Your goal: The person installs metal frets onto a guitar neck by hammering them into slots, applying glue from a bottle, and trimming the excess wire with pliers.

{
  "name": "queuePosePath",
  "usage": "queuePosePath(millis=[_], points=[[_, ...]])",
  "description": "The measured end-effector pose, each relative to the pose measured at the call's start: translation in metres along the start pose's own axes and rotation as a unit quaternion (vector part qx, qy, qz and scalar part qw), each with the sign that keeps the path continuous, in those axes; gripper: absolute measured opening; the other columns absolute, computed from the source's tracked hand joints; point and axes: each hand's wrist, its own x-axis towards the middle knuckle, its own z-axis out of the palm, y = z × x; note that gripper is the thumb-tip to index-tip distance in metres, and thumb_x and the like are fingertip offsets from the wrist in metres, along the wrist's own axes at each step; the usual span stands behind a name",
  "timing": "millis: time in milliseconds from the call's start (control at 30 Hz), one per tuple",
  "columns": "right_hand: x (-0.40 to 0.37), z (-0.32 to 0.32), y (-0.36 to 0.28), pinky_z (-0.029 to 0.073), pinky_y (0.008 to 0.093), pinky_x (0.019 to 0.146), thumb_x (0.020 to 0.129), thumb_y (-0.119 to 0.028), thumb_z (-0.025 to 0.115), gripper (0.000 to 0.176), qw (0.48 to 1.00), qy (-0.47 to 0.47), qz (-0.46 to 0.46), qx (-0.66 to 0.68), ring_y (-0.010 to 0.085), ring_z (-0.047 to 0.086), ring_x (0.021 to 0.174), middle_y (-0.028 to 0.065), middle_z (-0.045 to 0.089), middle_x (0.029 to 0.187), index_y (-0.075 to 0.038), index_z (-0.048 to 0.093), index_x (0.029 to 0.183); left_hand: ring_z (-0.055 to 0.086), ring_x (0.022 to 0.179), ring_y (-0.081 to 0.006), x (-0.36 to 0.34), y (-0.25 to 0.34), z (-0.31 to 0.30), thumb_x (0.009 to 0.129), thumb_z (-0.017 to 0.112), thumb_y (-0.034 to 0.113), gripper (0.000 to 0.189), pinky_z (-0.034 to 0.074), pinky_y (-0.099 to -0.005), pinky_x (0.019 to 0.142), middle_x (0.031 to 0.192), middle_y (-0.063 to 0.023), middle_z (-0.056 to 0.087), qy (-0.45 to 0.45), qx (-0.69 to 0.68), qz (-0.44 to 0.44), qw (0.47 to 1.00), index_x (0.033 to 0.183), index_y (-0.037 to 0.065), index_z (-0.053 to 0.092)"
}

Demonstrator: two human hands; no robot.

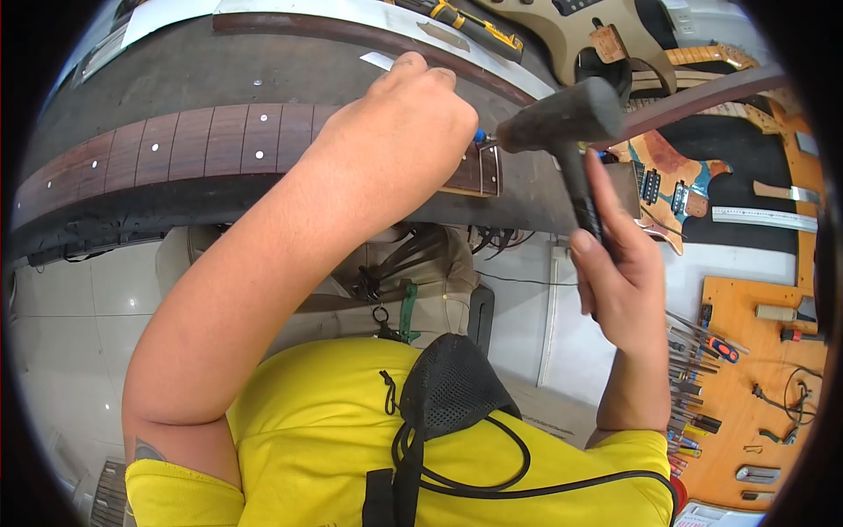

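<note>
My right hand (622,277) grips the handle of a black rubber mallet (566,114), its index finger stretched along the shaft. The mallet's head is level with my left fist, just to the right of it. My left hand (399,123) is closed over the fretboard around a slim tool (480,136); only a blue bit and a metal end stick out, right by the mallet head. Most of that tool is hidden in the fist. Under my left hand and forearm lies a guitar neck (198,145) with a dark fretboard and pale dot inlays.
A long dark wood strip (290,25) lies along the bench's far side, near a yellow-and-black tool (479,26). Guitar bodies, one a multicoloured guitar (672,180), rest to the right. Lower right, an orange tool board (729,386) holds several files and hand tools.
</note>
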Motion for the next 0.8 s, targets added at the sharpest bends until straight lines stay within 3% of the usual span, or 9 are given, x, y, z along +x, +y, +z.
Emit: queuePosePath(millis=[33,100,200,233,400,467,600,667,800], points=[[0.001,-0.001,-0.006,0.039,0.0192,0.049,0.107,-0.005,0.061,0.064,1.0,-0.002,-0.002,0.0,0.0007,0.046,0.059,0.0022,0.071,0.126,-0.009,0.042,0.168,0.065,0.111,-0.0348,0.001,-0.002,-0.001,0.091,0.07,0.005,0.024,0.06,-0.0445,0.098,0.109,-0.016,0.07,0.0,0.002,-0.002,1.0,0.113,0.004,0.079],[-0.004,-0.003,-0.012,0.036,0.0194,0.047,0.107,-0.006,0.061,0.068,0.99,0.086,-0.094,0.066,0.0007,0.045,0.055,-0.0064,0.059,0.078,-0.011,0.038,0.17,0.065,0.11,-0.0357,0.0,-0.003,0.0,0.091,0.069,0.003,0.023,0.059,-0.0447,0.098,0.109,-0.0165,0.071,0.008,0.003,0.015,1.0,0.112,0.003,0.079],[0.007,0.002,0.001,0.037,0.0201,0.048,0.107,-0.003,0.059,0.067,0.993,0.098,-0.043,0.048,0.0011,0.046,0.056,0.0047,0.072,0.124,-0.011,0.037,0.17,0.065,0.11,-0.0362,0.0,-0.003,0.002,0.092,0.068,0.002,0.022,0.059,-0.0448,0.098,0.109,-0.0173,0.071,0.008,0.016,0.011,1.0,0.112,0.003,0.078],[0.012,0.003,0.002,0.039,0.0207,0.049,0.107,-0.003,0.059,0.066,1.0,0.007,0.008,-0.023,0.0017,0.044,0.056,0.0063,0.063,0.149,-0.011,0.039,0.169,0.065,0.11,-0.0362,0.0,-0.004,0.002,0.092,0.068,0.002,0.022,0.059,-0.0448,0.098,0.109,-0.0173,0.071,0.011,0.021,0.011,1.0,0.112,0.003,0.078],[0.002,-0.008,-0.007,0.037,0.0209,0.047,0.107,-0.004,0.061,0.066,0.99,0.068,-0.097,0.07,0.0004,0.043,0.054,-0.0061,0.059,0.081,-0.012,0.04,0.169,0.065,0.11,-0.0361,0.001,-0.002,0.002,0.091,0.069,0.003,0.022,0.059,-0.0448,0.097,0.109,-0.0176,0.071,0.003,0.001,0.002,1.0,0.111,0.003,0.078],[0.006,-0.002,-0.004,0.036,0.021,0.046,0.107,-0.004,0.061,0.066,0.978,0.1,-0.151,0.106,-0.0002,0.045,0.054,-0.0064,0.06,0.082,-0.012,0.04,0.169,0.065,0.109,-0.0361,0.0,-0.002,0.003,0.092,0.07,0.004,0.022,0.059,-0.0449,0.097,0.109,-0.0177,0.071,0.003,-0.003,0.003,1.0,0.111,0.003,0.078],[0.01,0.004,0.007,0.038,0.0209,0.047,0.107,-0.005,0.062,0.066,1.0,0.008,-0.011,-0.005,-0.0004,0.044,0.055,-0.0004,0.072,0.103,-0.01,0.039,0.169,0.065,0.108,-0.0362,0.003,-0.002,0.002,0.092,0.071,0.006,0.021,0.059,-0.0453,0.097,0.108,-0.0183,0.072,0.006,0.014,0.002,1.0,0.112,0.003,0.078],[0.006,0.0,-0.002,0.036,0.0209,0.043,0.106,-0.006,0.059,0.066,0.998,0.03,-0.054,-0.003,0.0028,0.042,0.045,-0.0054,0.05,0.066,-0.007,0.038,0.169,0.065,0.108,-0.0362,0.006,-0.004,0.001,0.092,0.071,0.006,0.021,0.058,-0.0454,0.097,0.108,-0.0181,0.072,0.008,0.013,0.005,1.0,0.112,0.003,0.078],[0.013,0.002,0.0,0.038,0.0206,0.046,0.109,-0.01,0.06,0.065,0.979,0.132,-0.115,0.105,0.0018,0.042,0.051,-0.0054,0.058,0.076,-0.012,0.038,0.17,0.065,0.108,-0.0365,0.004,-0.004,0.005,0.091,0.072,0.005,0.022,0.058,-0.046,0.098,0.108,-0.0178,0.072,0.01,-0.011,0.0,1.0,0.112,0.003,0.079]])
